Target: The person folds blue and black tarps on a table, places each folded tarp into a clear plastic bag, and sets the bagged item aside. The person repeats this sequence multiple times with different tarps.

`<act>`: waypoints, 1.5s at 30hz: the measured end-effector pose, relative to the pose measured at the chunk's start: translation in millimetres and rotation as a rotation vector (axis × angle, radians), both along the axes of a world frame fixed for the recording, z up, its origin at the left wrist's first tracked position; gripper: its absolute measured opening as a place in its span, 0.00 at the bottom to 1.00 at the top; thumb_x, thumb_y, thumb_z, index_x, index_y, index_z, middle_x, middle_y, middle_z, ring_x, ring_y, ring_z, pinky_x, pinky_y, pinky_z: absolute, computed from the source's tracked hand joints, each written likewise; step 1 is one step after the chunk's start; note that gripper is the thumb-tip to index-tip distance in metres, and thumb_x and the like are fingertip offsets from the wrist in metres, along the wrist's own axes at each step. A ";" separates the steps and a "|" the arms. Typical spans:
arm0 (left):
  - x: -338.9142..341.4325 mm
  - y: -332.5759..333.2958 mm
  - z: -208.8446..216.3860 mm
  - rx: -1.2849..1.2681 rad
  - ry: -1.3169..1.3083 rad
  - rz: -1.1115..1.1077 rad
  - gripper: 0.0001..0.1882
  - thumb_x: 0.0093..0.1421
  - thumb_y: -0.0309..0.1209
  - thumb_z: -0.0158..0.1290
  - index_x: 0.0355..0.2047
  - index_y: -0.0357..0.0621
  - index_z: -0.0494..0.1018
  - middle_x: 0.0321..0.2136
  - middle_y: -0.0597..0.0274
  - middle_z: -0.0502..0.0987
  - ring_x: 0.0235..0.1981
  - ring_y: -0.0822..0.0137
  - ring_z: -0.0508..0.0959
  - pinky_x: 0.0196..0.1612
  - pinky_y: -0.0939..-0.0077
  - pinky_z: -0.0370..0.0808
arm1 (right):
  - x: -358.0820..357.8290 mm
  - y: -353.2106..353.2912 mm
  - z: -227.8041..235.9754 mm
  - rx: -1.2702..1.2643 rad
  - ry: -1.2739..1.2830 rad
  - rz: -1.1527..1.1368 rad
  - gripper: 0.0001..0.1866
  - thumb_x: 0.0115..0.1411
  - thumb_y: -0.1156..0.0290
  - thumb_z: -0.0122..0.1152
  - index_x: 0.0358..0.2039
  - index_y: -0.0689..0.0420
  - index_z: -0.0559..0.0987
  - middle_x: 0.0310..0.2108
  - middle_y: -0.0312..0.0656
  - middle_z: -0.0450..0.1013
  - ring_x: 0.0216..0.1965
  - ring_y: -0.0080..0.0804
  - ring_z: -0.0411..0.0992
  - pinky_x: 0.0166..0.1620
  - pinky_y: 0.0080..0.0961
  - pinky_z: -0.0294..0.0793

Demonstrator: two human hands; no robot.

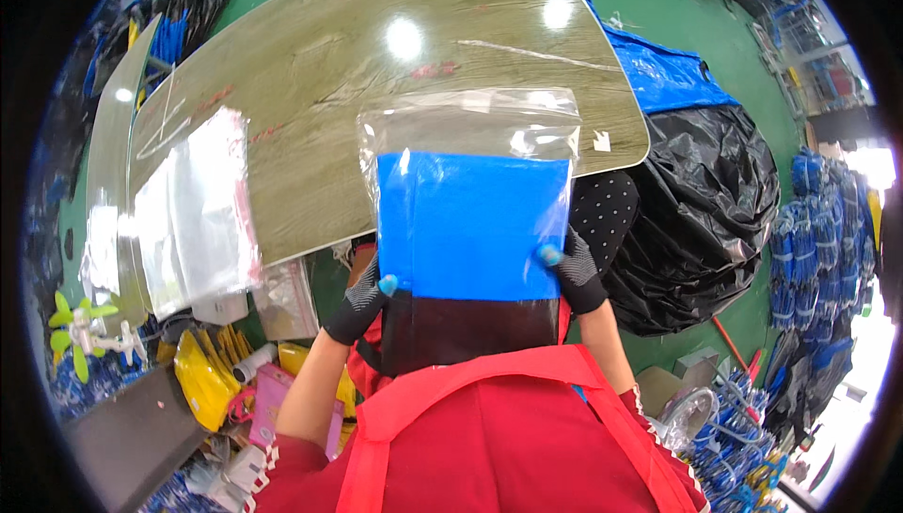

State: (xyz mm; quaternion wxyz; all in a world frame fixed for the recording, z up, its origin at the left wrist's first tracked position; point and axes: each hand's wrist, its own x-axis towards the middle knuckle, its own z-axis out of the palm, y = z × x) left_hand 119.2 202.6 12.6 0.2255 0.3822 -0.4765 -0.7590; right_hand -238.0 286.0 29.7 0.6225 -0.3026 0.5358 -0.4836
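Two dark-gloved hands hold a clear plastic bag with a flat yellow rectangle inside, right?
No, the flat rectangle in the clear plastic bag is blue, as the head view shows; the dark-gloved left hand and right hand do hold the bag.

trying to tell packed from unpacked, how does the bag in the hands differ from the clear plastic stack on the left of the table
The held bag has something flat and blue inside; the clear plastic stack shows no blue filling. The held bag is gripped by the left hand and right hand; the clear plastic stack lies untouched on the table. Both have shiny plastic.
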 end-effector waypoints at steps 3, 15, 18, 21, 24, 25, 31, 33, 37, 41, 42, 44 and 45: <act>-5.1 1.4 25.0 0.014 -0.340 -0.392 0.44 0.55 0.44 0.62 0.65 0.40 0.54 0.57 0.54 0.66 0.58 0.64 0.66 0.59 0.69 0.64 | 19.5 13.1 -4.6 0.092 -0.189 0.050 0.45 0.53 0.62 0.68 0.66 0.59 0.55 0.59 0.48 0.63 0.59 0.36 0.62 0.60 0.38 0.63; 2.6 -31.1 28.3 0.077 -0.308 -0.169 0.27 0.61 0.47 0.54 0.52 0.41 0.69 0.43 0.61 0.76 0.45 0.69 0.73 0.48 0.73 0.71 | 28.5 49.9 -3.4 0.141 0.271 -0.090 0.23 0.53 0.56 0.70 0.43 0.59 0.79 0.25 0.28 0.72 0.25 0.19 0.66 0.28 0.22 0.67; -3.3 -71.1 43.0 0.113 -0.088 0.170 0.25 0.64 0.49 0.48 0.48 0.40 0.71 0.39 0.60 0.77 0.33 0.70 0.77 0.39 0.76 0.75 | 22.2 51.3 10.5 0.257 0.211 0.089 0.24 0.54 0.59 0.70 0.46 0.60 0.77 0.34 0.34 0.75 0.34 0.22 0.70 0.37 0.21 0.70; -23.7 -61.2 31.4 0.107 -0.177 0.177 0.30 0.62 0.51 0.51 0.54 0.40 0.67 0.46 0.59 0.75 0.41 0.68 0.76 0.47 0.72 0.73 | 5.8 33.8 26.5 0.115 0.141 0.417 0.26 0.58 0.59 0.65 0.52 0.63 0.74 0.45 0.41 0.74 0.47 0.26 0.70 0.50 0.25 0.70; -25.8 -13.3 13.4 0.111 -0.052 0.182 0.36 0.59 0.50 0.55 0.61 0.41 0.62 0.54 0.58 0.70 0.53 0.64 0.71 0.58 0.67 0.66 | -6.7 -13.4 31.0 0.007 -0.249 -0.009 0.27 0.64 0.54 0.53 0.56 0.63 0.70 0.50 0.42 0.72 0.49 0.29 0.71 0.54 0.29 0.70; -20.0 1.1 13.0 0.469 0.037 0.234 0.36 0.60 0.51 0.54 0.61 0.41 0.61 0.57 0.57 0.68 0.55 0.60 0.70 0.59 0.66 0.66 | -7.6 -23.8 33.4 -0.128 -0.525 -0.062 0.28 0.66 0.53 0.48 0.57 0.62 0.69 0.51 0.41 0.71 0.49 0.31 0.71 0.54 0.29 0.70; 12.7 19.5 26.3 0.034 0.198 0.293 0.32 0.65 0.50 0.49 0.60 0.41 0.61 0.54 0.59 0.71 0.52 0.65 0.72 0.55 0.70 0.69 | 32.0 -16.7 30.5 0.118 -0.089 0.089 0.34 0.55 0.57 0.67 0.56 0.63 0.68 0.47 0.44 0.73 0.45 0.28 0.71 0.50 0.26 0.72; 1.6 16.7 18.4 -0.047 0.001 0.408 0.29 0.65 0.46 0.50 0.59 0.40 0.62 0.51 0.59 0.73 0.51 0.65 0.73 0.54 0.72 0.69 | 31.7 -1.7 20.6 0.190 -0.217 -0.068 0.37 0.55 0.56 0.67 0.59 0.64 0.66 0.51 0.46 0.71 0.49 0.28 0.70 0.52 0.28 0.70; -21.3 -0.6 -8.5 -0.384 -0.170 0.539 0.23 0.63 0.33 0.53 0.57 0.38 0.66 0.50 0.56 0.74 0.50 0.67 0.74 0.51 0.73 0.70 | 18.5 4.3 -3.2 0.153 -0.070 -0.116 0.32 0.57 0.58 0.66 0.56 0.64 0.69 0.47 0.43 0.73 0.46 0.31 0.72 0.52 0.30 0.71; -22.2 -31.1 4.0 -0.446 -0.526 0.361 0.17 0.62 0.32 0.52 0.51 0.41 0.70 0.37 0.55 0.80 0.40 0.61 0.80 0.42 0.71 0.74 | 14.2 -8.2 1.0 0.180 -0.079 -0.040 0.30 0.56 0.58 0.66 0.53 0.64 0.71 0.45 0.43 0.74 0.45 0.30 0.73 0.50 0.29 0.72; -22.0 -32.1 10.6 -0.556 -0.594 0.299 0.16 0.61 0.32 0.52 0.48 0.42 0.72 0.35 0.54 0.81 0.38 0.59 0.80 0.41 0.70 0.74 | 14.7 -10.7 6.0 0.179 -0.074 -0.038 0.30 0.56 0.58 0.67 0.53 0.64 0.71 0.46 0.43 0.73 0.46 0.30 0.72 0.50 0.30 0.72; -15.9 -27.5 23.2 -0.936 -0.791 0.189 0.10 0.62 0.33 0.49 0.40 0.44 0.76 0.34 0.52 0.79 0.35 0.50 0.79 0.37 0.65 0.75 | 23.0 -2.6 19.9 0.169 -0.098 -0.045 0.31 0.56 0.58 0.67 0.54 0.64 0.71 0.48 0.44 0.72 0.47 0.29 0.71 0.51 0.31 0.72; -15.6 -17.9 24.7 -0.876 -0.855 0.227 0.09 0.62 0.31 0.48 0.36 0.44 0.77 0.32 0.51 0.79 0.32 0.49 0.79 0.35 0.61 0.74 | 25.4 3.4 26.0 0.175 -0.001 0.077 0.31 0.54 0.59 0.69 0.54 0.63 0.71 0.48 0.43 0.73 0.48 0.30 0.71 0.52 0.31 0.71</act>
